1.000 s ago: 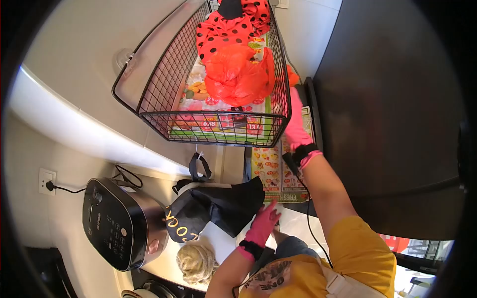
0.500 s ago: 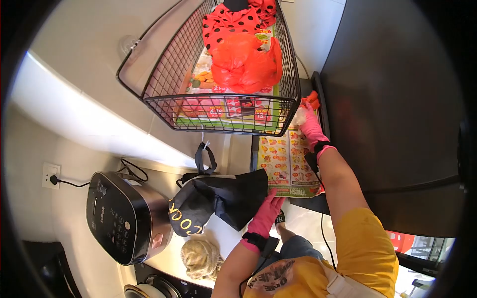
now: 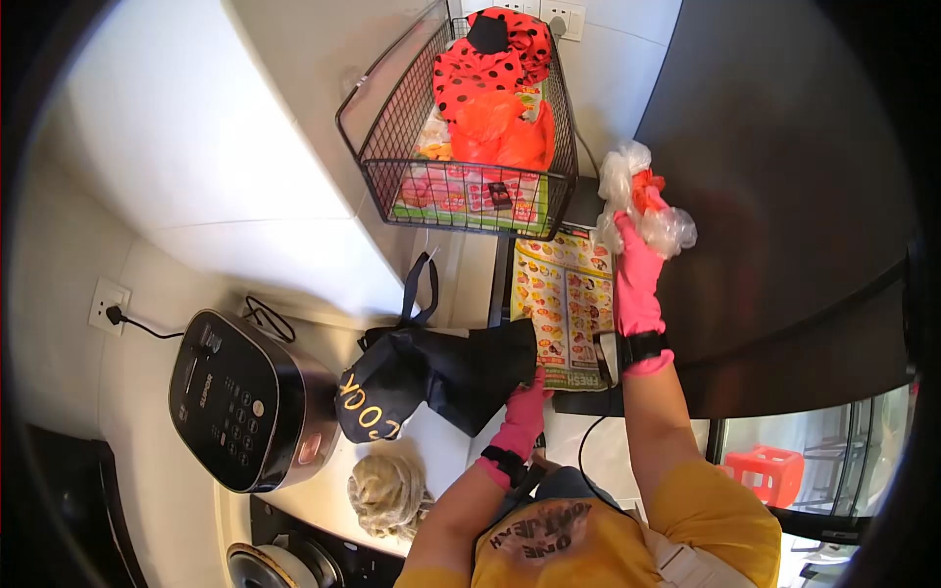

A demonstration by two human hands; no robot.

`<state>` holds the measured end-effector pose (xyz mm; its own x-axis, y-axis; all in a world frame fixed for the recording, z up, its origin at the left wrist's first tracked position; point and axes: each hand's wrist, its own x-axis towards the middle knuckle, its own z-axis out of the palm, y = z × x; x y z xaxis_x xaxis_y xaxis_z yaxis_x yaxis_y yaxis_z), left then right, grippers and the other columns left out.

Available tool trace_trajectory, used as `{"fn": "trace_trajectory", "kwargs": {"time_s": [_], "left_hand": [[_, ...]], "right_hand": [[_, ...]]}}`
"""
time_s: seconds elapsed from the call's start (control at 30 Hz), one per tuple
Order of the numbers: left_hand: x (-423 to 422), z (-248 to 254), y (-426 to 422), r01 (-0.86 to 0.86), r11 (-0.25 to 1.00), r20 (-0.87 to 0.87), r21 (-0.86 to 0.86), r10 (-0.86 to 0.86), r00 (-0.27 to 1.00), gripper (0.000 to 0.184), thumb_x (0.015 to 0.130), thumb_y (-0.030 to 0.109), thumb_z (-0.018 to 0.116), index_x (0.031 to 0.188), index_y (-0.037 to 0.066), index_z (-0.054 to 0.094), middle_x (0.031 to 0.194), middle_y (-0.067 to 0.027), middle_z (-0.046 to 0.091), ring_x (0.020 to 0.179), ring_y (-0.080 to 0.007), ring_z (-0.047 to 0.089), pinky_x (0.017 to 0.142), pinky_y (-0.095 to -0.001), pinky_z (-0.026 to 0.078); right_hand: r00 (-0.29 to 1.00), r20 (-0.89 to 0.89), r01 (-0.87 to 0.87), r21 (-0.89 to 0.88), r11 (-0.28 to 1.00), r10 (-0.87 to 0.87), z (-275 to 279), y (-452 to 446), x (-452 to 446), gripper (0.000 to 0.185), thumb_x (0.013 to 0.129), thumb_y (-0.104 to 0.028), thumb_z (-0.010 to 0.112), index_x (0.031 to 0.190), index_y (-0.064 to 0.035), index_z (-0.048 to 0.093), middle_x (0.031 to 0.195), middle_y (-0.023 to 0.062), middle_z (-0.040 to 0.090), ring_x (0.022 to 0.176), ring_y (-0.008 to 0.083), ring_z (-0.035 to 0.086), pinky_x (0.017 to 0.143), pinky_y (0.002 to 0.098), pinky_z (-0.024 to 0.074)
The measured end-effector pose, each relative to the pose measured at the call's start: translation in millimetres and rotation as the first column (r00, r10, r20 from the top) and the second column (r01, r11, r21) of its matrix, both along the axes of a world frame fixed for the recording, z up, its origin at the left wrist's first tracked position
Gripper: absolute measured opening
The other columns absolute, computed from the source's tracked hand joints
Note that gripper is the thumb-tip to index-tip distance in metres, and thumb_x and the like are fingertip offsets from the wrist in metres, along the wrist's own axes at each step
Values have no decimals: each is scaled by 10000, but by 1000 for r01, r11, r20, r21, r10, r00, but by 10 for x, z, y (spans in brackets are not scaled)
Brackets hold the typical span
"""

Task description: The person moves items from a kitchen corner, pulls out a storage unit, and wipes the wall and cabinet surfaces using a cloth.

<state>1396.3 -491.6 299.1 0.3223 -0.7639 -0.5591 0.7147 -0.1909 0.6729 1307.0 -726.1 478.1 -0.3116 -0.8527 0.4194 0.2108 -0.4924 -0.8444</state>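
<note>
Left hand (image 3: 524,412) at leaflet (image 3: 567,309) edge; right hand's (image 3: 637,269) bags (image 3: 620,178) clear of basket (image 3: 466,166).

Right-hand fingers (image 3: 629,238) hold bunched plastic bags (image 3: 619,181) near a wire basket (image 3: 400,125).

Two gloved hands are in view, one left hand (image 3: 524,416) and one right hand (image 3: 639,279), with two black wristbands (image 3: 644,346). The right holds one bunch of clear plastic bags (image 3: 671,230) (they overlap too much to count singly). Far off is one wire basket (image 3: 461,166) with one red plastic bag (image 3: 495,135); printed flyer paper (image 3: 564,304) shows in two places, inside and outside it. On the left are one Supor electric cooker (image 3: 240,402), one black apron (image 3: 441,367) and one beige cloth bundle (image 3: 385,493). Wall socket plates (image 3: 109,305) number at least three: one left, two far.
</note>
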Motion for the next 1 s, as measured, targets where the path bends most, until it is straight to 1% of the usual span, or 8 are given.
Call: {"fn": "trace_trajectory", "kwargs": {"time_s": [0.1, 0.2, 0.27, 0.33, 0.7, 0.83, 0.93, 1.0], "left_hand": [[1, -179, 185, -43, 997, 150, -71, 53, 987, 173, 888, 140, 647, 1055, 100, 626, 937, -27, 654, 758, -133, 625, 614, -268, 530], [166, -593, 693, 187, 982, 632, -23, -131, 764, 145, 899, 116, 603, 1038, 87, 633, 878, -36, 655, 698, -131, 615, 566, -267, 503], [223, -506, 878, 195, 981, 674, 7, -149, 724, 143, 896, 118, 604, 1027, 68, 635, 847, -38, 655, 669, -123, 607, 540, -262, 483], [223, 97, 926, 2, 1000, 361, -21, 6, 933, 146, 895, 129, 614, 1014, 47, 633, 819, -36, 653, 642, -113, 598, 517, -254, 462], [389, 535, 2043, 14, 1000, 472, 7, -16, 881, 168, 912, 94, 609, 1044, -7, 629, 884, -19, 642, 701, -97, 574, 598, -253, 465], [286, 637, 2508, 140, 988, 717, 57, -138, 684, 166, 894, 30, 569, 1034, 17, 656, 858, -53, 662, 742, -158, 600, 678, -294, 473], [147, 726, 2725, 171, 941, 952, 292, -303, 39, 309, 802, 12, 582, 1084, 100, 674, 898, -144, 680, 871, -322, 642, 776, -375, 505], [9, 813, 2803, 138, 933, 941, 333, -319, -115, 315, 780, 33, 580, 1055, 130, 699, 954, -132, 691, 910, -331, 646, 824, -398, 510]], "right_hand": [[995, -96, 31, 138, 990, -17, -388, 526, -114, 638, 727, -74, 780, 1285, -20, 476, 1236, 98, 536, 1119, 228, 525, 955, 354, 441], [838, -545, 110, 131, 985, -22, -972, 1163, -250, 720, 666, -71, 797, 1303, -24, 463, 1182, 98, 548, 1029, 217, 548, 869, 359, 479], [873, -459, -126, 112, 986, 164, -1045, 1539, -199, 716, 652, -19, 770, 1304, -30, 473, 1173, 98, 558, 1063, 198, 553, 856, 319, 498], [822, -518, -201, 126, 971, 237, -1172, 1885, -268, 671, 649, -6, 760, 1267, -46, 504, 1186, 100, 556, 1146, 215, 529, 900, 327, 485], [597, -541, -502, 323, 802, 592, -1536, 3038, -932, 539, 676, -61, 780, 1170, -120, 573, 1235, 60, 550, 1324, 269, 381, 1084, 376, 336], [530, -385, -621, 431, 655, 756, -1627, 3440, -1334, 465, 792, -10, 647, 1234, -80, 520, 1227, 72, 555, 1254, 218, 461, 1059, 327, 369], [467, -435, -639, 435, 634, 769, -1999, 3709, -1772, 345, 897, -131, 567, 1234, -83, 514, 1119, 68, 594, 1078, 174, 566, 942, 289, 454], [505, 34, -655, 666, 357, 863, -2390, 3825, -2255, 215, 960, -225, 494, 1131, -107, 550, 912, 39, 612, 863, 175, 598, 776, 306, 488]]}}
